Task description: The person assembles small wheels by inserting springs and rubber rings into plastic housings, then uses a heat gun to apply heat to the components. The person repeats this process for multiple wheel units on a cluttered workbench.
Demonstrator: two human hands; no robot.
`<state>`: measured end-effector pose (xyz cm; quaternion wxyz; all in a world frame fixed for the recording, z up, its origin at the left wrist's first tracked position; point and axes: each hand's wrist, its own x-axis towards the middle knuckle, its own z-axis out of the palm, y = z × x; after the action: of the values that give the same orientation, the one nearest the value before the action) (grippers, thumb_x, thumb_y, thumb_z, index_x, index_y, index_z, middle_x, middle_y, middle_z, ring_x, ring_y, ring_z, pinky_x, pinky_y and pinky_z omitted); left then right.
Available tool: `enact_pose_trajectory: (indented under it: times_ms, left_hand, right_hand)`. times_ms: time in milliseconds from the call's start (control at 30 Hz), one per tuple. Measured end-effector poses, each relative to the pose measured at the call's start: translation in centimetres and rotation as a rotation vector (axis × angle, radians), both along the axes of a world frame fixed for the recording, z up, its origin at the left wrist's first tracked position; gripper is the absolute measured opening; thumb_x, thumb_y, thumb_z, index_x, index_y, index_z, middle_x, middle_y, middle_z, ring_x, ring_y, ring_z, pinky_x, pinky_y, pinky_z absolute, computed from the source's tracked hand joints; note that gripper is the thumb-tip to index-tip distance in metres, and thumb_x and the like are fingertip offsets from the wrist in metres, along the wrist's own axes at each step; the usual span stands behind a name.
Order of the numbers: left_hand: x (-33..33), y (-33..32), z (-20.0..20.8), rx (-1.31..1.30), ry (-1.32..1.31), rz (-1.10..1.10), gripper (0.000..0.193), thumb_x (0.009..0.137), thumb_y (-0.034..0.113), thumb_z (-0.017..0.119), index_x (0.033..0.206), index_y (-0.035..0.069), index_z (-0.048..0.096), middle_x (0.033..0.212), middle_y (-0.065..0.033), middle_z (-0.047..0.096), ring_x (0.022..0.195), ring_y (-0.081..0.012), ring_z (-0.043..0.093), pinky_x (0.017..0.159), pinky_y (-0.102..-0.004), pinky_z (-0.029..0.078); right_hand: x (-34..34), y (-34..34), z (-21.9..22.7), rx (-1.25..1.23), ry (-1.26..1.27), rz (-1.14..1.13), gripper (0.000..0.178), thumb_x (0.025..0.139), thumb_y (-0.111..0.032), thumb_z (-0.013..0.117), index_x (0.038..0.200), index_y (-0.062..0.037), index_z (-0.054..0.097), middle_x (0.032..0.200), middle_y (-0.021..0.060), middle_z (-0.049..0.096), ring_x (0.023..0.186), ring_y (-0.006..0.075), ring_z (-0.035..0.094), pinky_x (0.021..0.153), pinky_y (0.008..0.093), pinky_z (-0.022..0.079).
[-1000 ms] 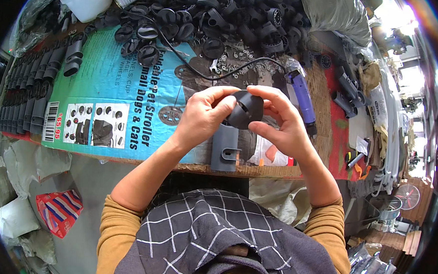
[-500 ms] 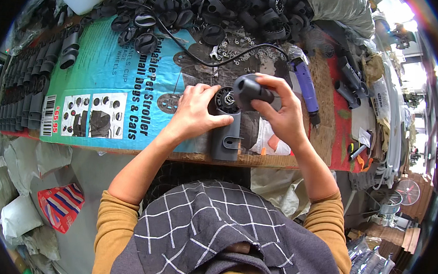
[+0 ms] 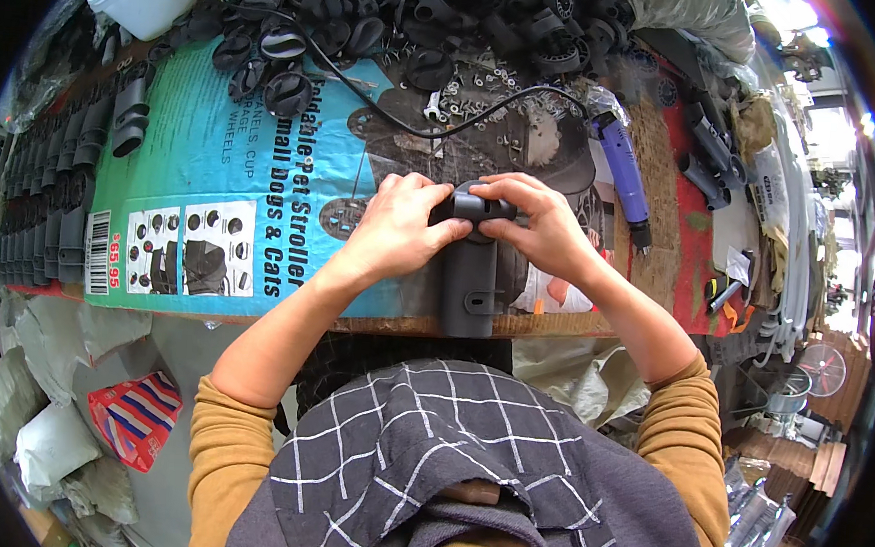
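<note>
Near the bench's front edge lies a dark grey plastic tube fitting (image 3: 468,293) with a slotted tab, its tube end pointing toward me. On its far, round end sits a black plastic joint cap (image 3: 478,206). My left hand (image 3: 405,223) grips the joint from the left with thumb and fingers. From the right, my right hand (image 3: 539,226) pinches the cap, fingers over the top and thumb on the near side. The two parts meet between my hands, and the metal spring is hidden inside or beneath the cap.
A purple electric screwdriver (image 3: 622,175) lies to the right, near its black cable (image 3: 436,133). Loose screws (image 3: 473,100) and a heap of black plastic parts (image 3: 533,29) are at the back. Tube fittings (image 3: 73,166) stand in rows at left. A printed cardboard sheet (image 3: 198,174) covers the bench.
My right hand has brought the cap down and left onto the fitting's round end, covering the spring. My left hand has closed in around the joint.
</note>
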<state>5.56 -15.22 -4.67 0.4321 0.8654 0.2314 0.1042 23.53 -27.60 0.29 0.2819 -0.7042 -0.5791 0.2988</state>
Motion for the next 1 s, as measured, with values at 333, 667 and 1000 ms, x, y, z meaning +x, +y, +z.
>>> enact_pose_trajectory:
  times_ms: [333, 667, 1000]
  left_hand:
    - [1.2, 0.9, 2.4, 0.078, 0.208, -0.122, 0.049, 0.078, 0.033, 0.075, 0.114, 0.002, 0.065, 0.105, -0.0187, 0.059, 0.107, -0.0358, 0.052, 0.094, -0.0427, 0.043]
    - [5.9, 1.5, 4.2, -0.757, 0.59, 0.228, 0.046, 0.091, 0.051, 0.062, 0.101, 0.006, 0.065, 0.092, -0.0003, 0.063, 0.082, -0.0076, 0.058, 0.072, -0.0239, 0.049]
    - [2.3, -2.9, 7.7, -0.896, -0.042, -0.028, 0.044, 0.086, 0.026, 0.074, 0.117, 0.003, 0.055, 0.102, -0.0031, 0.058, 0.099, -0.0111, 0.055, 0.089, -0.0278, 0.044]
  right_hand:
    - [-0.7, -1.0, -2.4, 0.132, 0.151, -0.06, 0.037, 0.084, -0.014, 0.071, 0.12, -0.0091, 0.062, 0.127, 0.0165, 0.058, 0.117, 0.0329, 0.058, 0.097, 0.0383, 0.046]
    - [-0.4, -2.5, -5.8, 0.4, 0.299, -0.109, 0.033, 0.084, -0.008, 0.07, 0.115, -0.0066, 0.058, 0.127, 0.0136, 0.057, 0.118, 0.0291, 0.056, 0.097, 0.0368, 0.046]
    - [-2.6, -6.4, -1.9, -0.001, 1.363, -0.278, 0.073, 0.074, -0.001, 0.079, 0.136, -0.0063, 0.043, 0.123, 0.0055, 0.057, 0.115, 0.0153, 0.055, 0.101, 0.034, 0.045]
